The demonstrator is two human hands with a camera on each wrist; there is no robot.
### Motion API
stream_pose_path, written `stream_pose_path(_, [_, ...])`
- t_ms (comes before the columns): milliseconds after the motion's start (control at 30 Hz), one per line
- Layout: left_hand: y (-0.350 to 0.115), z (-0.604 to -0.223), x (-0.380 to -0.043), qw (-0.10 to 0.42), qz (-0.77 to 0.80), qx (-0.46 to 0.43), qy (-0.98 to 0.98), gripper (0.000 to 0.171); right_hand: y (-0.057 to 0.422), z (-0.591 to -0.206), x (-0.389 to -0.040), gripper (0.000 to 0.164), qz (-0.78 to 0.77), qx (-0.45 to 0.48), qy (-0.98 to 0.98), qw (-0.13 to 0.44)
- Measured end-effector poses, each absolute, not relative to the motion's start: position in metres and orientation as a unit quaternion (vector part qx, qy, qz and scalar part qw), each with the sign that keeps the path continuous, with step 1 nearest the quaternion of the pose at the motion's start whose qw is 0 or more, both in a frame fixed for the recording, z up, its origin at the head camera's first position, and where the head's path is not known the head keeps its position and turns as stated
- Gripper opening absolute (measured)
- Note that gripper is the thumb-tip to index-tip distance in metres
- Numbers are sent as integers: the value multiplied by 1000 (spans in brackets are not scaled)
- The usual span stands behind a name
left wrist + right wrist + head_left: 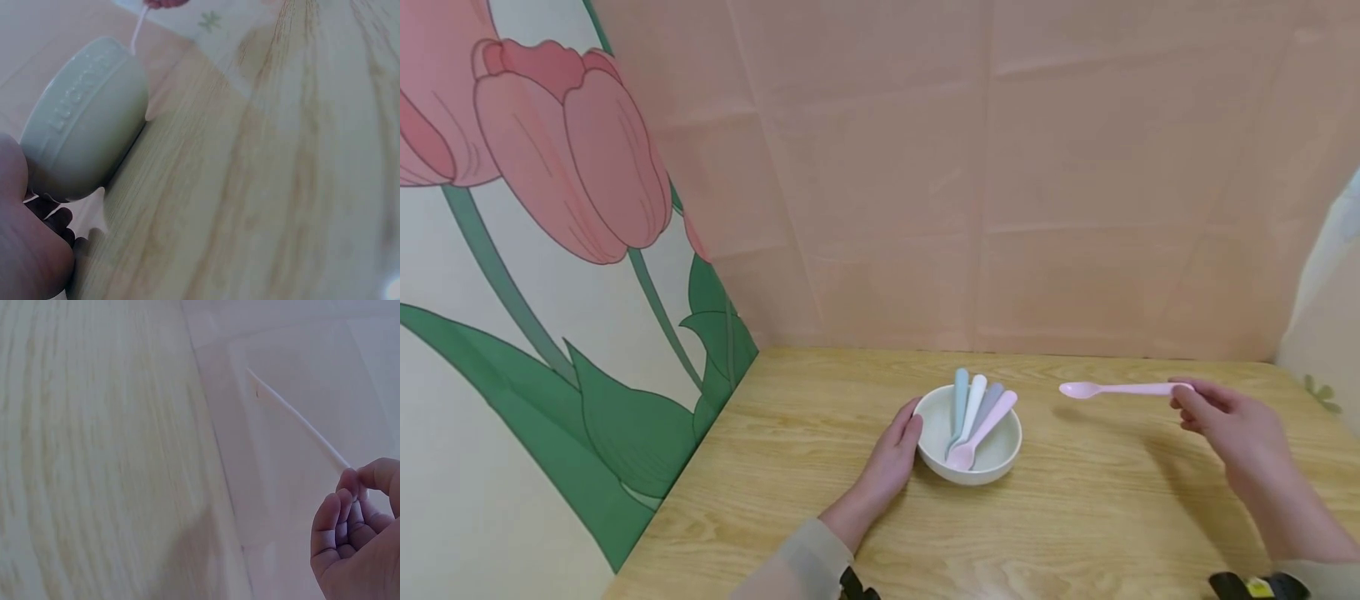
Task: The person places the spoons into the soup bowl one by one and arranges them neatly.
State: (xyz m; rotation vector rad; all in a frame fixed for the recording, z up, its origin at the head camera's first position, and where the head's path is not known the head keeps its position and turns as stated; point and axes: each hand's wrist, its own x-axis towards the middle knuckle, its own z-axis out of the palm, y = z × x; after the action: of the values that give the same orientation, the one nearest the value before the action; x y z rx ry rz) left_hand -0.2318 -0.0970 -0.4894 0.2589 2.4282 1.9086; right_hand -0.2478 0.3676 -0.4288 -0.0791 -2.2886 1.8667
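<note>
My left hand (889, 457) holds the side of a cream bowl (961, 477), with the thumb near the rim. Raised letters run round the bowl's outer wall in the left wrist view. Inside it lean a light blue spoon (960, 400), a white spoon (974, 402), a greyish-purple spoon (992, 397) and a pink spoon (997, 414), handles up toward the far side. To the right, my right hand (1236, 421) pinches another pink spoon (1127, 389) by the handle end, above the table. Its bowl end points left, toward the cream bowl.
The wood-grain table (820, 400) ends at a plain pinkish cloth backdrop (880, 208). A panel with printed tulips (572, 150) borders the left side. Pale cloth (1330, 333) hangs at the right edge.
</note>
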Motion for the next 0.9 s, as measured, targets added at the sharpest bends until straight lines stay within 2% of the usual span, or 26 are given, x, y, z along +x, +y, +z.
stream_pose_path(233, [-97, -490, -232, 20, 616, 87, 783, 56, 356, -417, -247, 27, 646, -29, -758, 87])
stream_pose_path(900, [-97, -490, -232, 15, 612, 87, 786, 54, 337, -406, -245, 19, 671, -5, -737, 85])
